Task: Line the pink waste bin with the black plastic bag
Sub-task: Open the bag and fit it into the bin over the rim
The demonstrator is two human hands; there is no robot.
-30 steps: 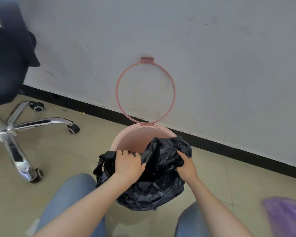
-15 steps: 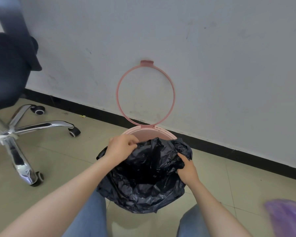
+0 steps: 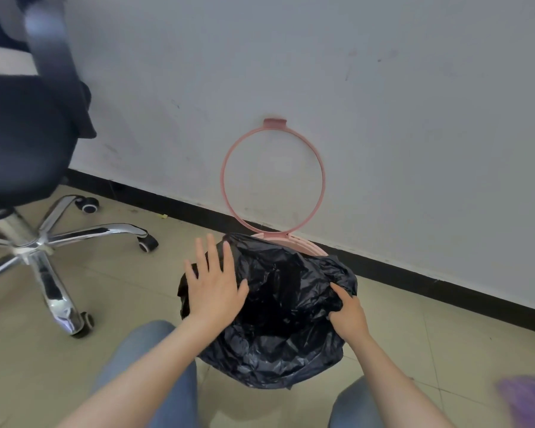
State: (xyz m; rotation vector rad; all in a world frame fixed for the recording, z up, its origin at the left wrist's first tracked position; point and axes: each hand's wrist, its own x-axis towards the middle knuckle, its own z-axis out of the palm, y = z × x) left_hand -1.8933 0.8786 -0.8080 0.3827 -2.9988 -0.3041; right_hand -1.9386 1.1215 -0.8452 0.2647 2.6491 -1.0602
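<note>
A black bag (image 3: pixel 278 307) is being draped over the pink bin (image 3: pixel 306 246) on the floor. At nine o'clock, the left hand (image 3: pixel 212 288) is being spread flat, gripping nothing; at three o'clock, plastic is being pinched by the right hand (image 3: pixel 348 315). Behind, the bin's ring (image 3: pixel 274 177) is being propped against the wall (image 3: pixel 383 103).

Crumpled black bag (image 3: pixel 278 307) draped over pink bin (image 3: pixel 300 244), ring (image 3: pixel 274 177) upright.

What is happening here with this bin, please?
A person is lining a pink waste bin with a black plastic bag. The left hand lies open and flat on the bag's left side; the right hand pinches its right edge. The pink ring stands raised against the wall.
</note>
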